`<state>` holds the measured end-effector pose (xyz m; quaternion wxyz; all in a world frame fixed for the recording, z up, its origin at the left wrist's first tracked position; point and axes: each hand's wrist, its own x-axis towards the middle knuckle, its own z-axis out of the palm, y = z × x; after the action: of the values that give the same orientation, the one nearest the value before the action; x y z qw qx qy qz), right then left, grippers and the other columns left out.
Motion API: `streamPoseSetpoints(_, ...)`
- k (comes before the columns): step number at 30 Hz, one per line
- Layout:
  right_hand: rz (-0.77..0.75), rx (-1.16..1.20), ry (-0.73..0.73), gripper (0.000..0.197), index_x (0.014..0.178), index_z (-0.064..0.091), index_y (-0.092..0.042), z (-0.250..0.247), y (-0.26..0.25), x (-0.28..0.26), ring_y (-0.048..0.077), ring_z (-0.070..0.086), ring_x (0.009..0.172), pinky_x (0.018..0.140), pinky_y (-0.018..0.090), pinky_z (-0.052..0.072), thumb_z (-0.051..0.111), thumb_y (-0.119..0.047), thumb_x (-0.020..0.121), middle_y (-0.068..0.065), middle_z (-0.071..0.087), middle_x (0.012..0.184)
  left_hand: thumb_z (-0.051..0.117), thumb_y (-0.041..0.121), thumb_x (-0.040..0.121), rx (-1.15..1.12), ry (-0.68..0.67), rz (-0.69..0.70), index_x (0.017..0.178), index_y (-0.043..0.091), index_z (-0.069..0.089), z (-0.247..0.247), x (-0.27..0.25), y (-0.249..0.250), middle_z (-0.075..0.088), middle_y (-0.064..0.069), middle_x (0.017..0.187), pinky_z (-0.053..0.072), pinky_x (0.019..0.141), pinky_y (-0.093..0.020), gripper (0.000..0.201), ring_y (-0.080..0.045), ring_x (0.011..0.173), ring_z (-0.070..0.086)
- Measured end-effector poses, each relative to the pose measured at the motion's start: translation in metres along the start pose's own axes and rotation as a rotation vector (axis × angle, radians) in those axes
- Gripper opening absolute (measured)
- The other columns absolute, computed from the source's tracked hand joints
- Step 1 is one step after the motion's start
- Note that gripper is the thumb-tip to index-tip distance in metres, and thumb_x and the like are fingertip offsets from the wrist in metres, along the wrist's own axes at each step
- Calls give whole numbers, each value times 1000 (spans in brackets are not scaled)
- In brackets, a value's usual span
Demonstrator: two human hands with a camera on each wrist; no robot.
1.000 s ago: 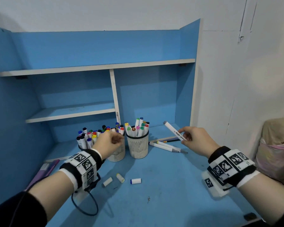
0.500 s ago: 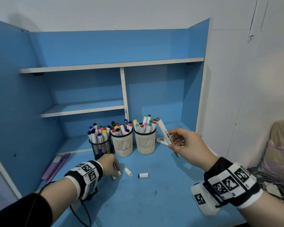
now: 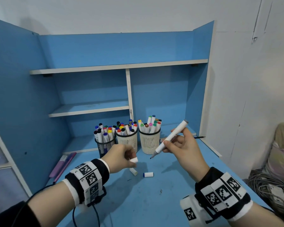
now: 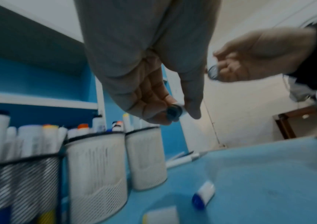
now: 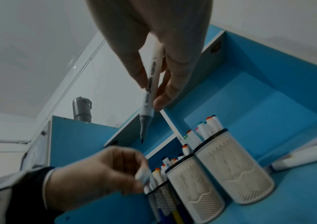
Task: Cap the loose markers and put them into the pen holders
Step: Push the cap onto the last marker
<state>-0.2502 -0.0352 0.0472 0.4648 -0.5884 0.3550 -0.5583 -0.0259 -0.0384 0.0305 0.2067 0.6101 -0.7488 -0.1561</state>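
My right hand [image 3: 179, 145] grips a white marker [image 3: 170, 138] [image 5: 151, 91] slantwise above the desk, its bare dark tip [image 3: 152, 157] pointing down and left. My left hand [image 3: 121, 157] pinches a white cap [image 3: 133, 160] [image 4: 174, 112] a little left of that tip, apart from it. Two more caps lie on the desk below: a yellow-ended one [image 3: 133, 171] and a blue-ended one [image 3: 148, 174] [image 4: 202, 195]. Three holders full of capped markers stand behind: a black mesh one [image 3: 105, 145] and two cream ones [image 3: 127, 140] [image 3: 149, 143].
More loose markers [image 4: 182, 160] [image 5: 303, 160] lie on the blue desk [image 3: 154, 202] right of the cream holders. Purple pens [image 3: 62, 166] rest at the left edge. Blue shelves rise behind. Bags and cables [image 3: 272, 185] are piled at the right.
My left hand has picked a cap off the desk and lifted it toward the marker. My right hand tipped the marker so its bare tip points down toward the cap.
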Motion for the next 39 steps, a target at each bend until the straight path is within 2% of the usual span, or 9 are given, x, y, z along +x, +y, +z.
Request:
streamPoseSetpoints(4,-7,169,84,25,101,44,-13,12,-1,-4,21,68,66,74,34,58,61,0,87,17,67,87,83,17,67,-167,124,65,73,25,61,-17,-18,28,62,10,69,43,56,-13,24,0,56,53)
streamPoseSetpoints(9,-34,308,103,23,94,44,-12,19,-7,-7,24,68,67,71,34,58,61,0,86,4,68,70,84,14,65,-321,208,105,72,24,63,-28,-36,50,65,6,69,53,62,-29,24,-7,61,59)
streamPoseSetpoints(13,-34,362,68,21,90,46,-11,23,-13,-15,25,67,67,71,35,58,62,0,85,8,67,70,84,13,64,-361,314,120,70,27,65,-28,-44,58,66,6,69,50,60,-23,25,-6,62,59)
streamPoseSetpoints(18,-29,468,44,18,90,46,-9,26,-22,-23,24,68,72,64,28,57,61,0,84,15,66,78,82,11,67,-402,429,155,76,22,71,-26,-53,69,68,8,69,49,58,-16,18,-2,61,59)
streamPoseSetpoints(22,-55,507,51,33,90,47,-9,29,-27,-26,25,69,74,65,27,56,71,-15,67,15,64,82,83,8,66,-428,512,185,74,29,69,-26,-57,75,70,10,72,50,60,-13,26,-2,64,62)
streamPoseSetpoints(27,-98,507,94,22,90,49,-13,36,-25,-28,27,66,77,76,36,57,63,0,81,7,65,78,82,2,65,-503,548,182,75,21,72,-25,-55,78,64,4,66,38,46,-8,24,1,47,51)
streamPoseSetpoints(30,-114,518,102,22,92,50,-13,40,-23,-28,25,67,78,74,32,56,64,0,81,6,67,78,81,0,65,-551,557,154,75,20,72,-22,-55,78,64,3,65,36,44,-7,23,3,43,48)
streamPoseSetpoints(35,-62,552,96,19,94,54,-8,41,-22,-19,22,63,75,76,30,54,65,-1,81,6,69,79,83,6,65,-533,516,112,69,27,66,-17,-48,73,71,15,70,51,62,-15,28,-3,65,65)
streamPoseSetpoints(39,-127,367,86,20,96,60,-13,38,-22,-9,15,66,74,73,25,55,67,-2,81,7,70,82,84,21,63,-492,434,142,86,35,68,-22,-45,73,70,7,86,52,76,-23,32,-5,83,64)
